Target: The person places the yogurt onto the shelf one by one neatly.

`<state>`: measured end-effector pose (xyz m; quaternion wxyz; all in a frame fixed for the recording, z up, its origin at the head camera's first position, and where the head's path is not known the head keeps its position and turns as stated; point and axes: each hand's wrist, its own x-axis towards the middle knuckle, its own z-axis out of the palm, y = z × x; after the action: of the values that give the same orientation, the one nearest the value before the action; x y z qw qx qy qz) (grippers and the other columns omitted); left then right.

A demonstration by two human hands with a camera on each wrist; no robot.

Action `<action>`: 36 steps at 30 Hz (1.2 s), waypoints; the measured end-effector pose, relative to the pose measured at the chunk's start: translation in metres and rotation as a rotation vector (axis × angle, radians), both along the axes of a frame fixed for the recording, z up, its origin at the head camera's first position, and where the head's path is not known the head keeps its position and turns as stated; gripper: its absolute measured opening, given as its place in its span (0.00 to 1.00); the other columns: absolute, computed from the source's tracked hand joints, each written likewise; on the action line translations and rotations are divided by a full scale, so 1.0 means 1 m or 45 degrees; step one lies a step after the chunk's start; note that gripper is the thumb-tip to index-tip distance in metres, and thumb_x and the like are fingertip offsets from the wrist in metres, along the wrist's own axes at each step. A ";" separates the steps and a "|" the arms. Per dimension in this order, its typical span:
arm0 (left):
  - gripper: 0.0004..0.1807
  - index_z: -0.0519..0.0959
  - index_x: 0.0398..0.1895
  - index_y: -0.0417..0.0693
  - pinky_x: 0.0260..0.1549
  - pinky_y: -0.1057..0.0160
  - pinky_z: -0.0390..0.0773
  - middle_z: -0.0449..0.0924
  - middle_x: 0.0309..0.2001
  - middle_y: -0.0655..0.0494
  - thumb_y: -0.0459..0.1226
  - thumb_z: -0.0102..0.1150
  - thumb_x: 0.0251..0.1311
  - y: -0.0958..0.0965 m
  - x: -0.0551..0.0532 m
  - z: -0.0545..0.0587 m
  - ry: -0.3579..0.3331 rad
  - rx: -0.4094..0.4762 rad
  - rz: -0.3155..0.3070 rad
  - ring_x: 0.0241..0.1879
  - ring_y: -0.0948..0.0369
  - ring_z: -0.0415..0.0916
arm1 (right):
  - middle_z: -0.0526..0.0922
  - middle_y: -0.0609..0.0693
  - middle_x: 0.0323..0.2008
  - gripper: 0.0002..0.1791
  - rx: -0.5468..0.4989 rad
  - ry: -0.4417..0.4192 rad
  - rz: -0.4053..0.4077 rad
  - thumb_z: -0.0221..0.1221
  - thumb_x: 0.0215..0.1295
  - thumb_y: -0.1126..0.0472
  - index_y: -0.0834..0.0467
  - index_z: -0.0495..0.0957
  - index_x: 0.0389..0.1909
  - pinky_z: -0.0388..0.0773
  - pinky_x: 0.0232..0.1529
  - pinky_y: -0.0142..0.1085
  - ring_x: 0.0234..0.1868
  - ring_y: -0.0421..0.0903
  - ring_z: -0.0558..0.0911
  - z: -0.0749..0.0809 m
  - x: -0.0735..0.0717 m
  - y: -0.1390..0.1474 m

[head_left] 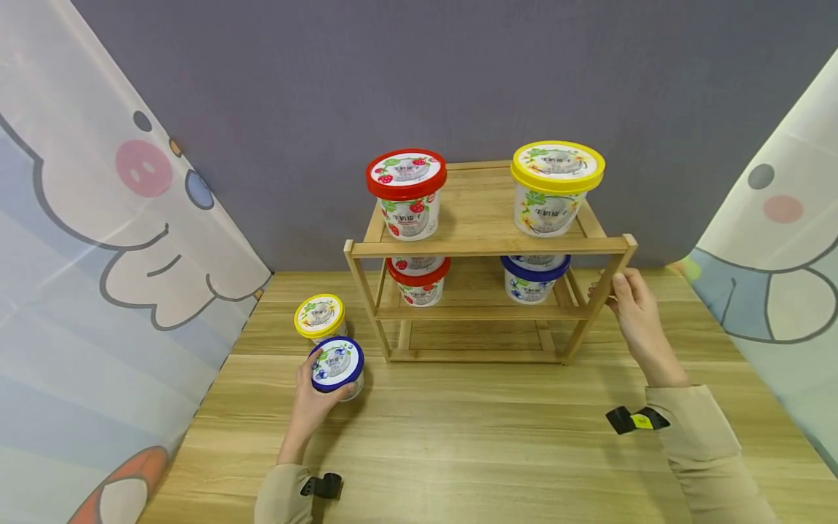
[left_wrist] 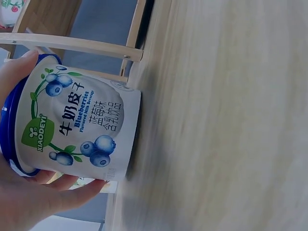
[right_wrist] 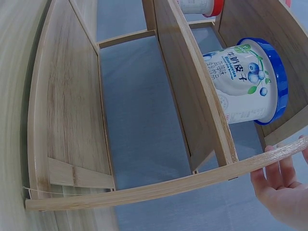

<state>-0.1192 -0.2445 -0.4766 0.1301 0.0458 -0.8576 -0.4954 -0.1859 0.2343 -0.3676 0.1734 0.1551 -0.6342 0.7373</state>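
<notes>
My left hand (head_left: 313, 397) grips a tub with a blue lid (head_left: 337, 362), thumb and fingers spread around its rim. In the left wrist view this blueberry tub (left_wrist: 79, 115) stands upright at the tabletop; whether its base touches the wood I cannot tell. Just behind it is a yellow-lidded tub (head_left: 320, 316), partly hidden. My right hand (head_left: 638, 320) holds the right front post of a wooden shelf rack (head_left: 455, 247). The right wrist view shows the fingers (right_wrist: 274, 175) curled at that post, near a blueberry tub (right_wrist: 245, 84) on the middle shelf.
On the top shelf stand a red-lidded strawberry tub (head_left: 407, 193) and a yellow-lidded tub (head_left: 555, 188). Another red-lidded tub (head_left: 420, 282) sits on the middle shelf, left side. A grey wall (head_left: 458, 73) rises behind; cartoon-printed curtains (head_left: 72, 240) flank the wooden table (head_left: 471, 444).
</notes>
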 end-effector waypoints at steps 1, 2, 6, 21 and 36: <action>0.49 0.56 0.63 0.46 0.54 0.45 0.53 0.53 0.56 0.37 0.36 0.72 0.34 0.001 0.000 0.000 0.010 -0.004 0.002 0.55 0.47 0.53 | 0.74 0.50 0.35 0.08 0.004 0.001 0.003 0.41 0.67 0.59 0.56 0.69 0.39 0.71 0.40 0.25 0.36 0.38 0.76 0.000 0.000 0.000; 0.49 0.56 0.63 0.45 0.54 0.46 0.53 0.53 0.55 0.37 0.36 0.72 0.34 0.001 0.001 0.001 0.018 -0.010 0.004 0.55 0.47 0.54 | 0.74 0.49 0.35 0.09 0.007 0.001 0.006 0.41 0.67 0.59 0.56 0.69 0.39 0.71 0.40 0.25 0.36 0.38 0.76 0.000 0.000 0.000; 0.49 0.57 0.63 0.46 0.54 0.46 0.53 0.54 0.55 0.37 0.36 0.72 0.34 0.005 0.003 0.005 0.034 -0.008 0.008 0.55 0.47 0.54 | 0.73 0.47 0.36 0.09 0.027 0.001 0.013 0.40 0.68 0.59 0.56 0.68 0.40 0.70 0.41 0.25 0.36 0.38 0.76 0.000 0.000 0.001; 0.48 0.58 0.62 0.48 0.53 0.47 0.55 0.57 0.55 0.42 0.36 0.73 0.33 0.038 0.015 0.030 0.096 0.061 -0.078 0.55 0.50 0.56 | 0.74 0.48 0.35 0.09 0.014 0.002 0.010 0.41 0.67 0.59 0.57 0.68 0.39 0.70 0.41 0.24 0.36 0.38 0.76 0.001 0.001 0.000; 0.49 0.59 0.62 0.50 0.54 0.46 0.55 0.56 0.58 0.45 0.36 0.74 0.31 0.080 0.021 0.045 0.110 0.101 -0.257 0.57 0.51 0.55 | 0.74 0.49 0.33 0.08 -0.019 0.010 -0.010 0.42 0.67 0.59 0.57 0.69 0.37 0.71 0.40 0.25 0.35 0.38 0.77 -0.001 -0.001 -0.001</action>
<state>-0.0980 -0.1645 -0.4320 0.1143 -0.0569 -0.8313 -0.5410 -0.1868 0.2333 -0.3683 0.1799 0.1544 -0.6285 0.7408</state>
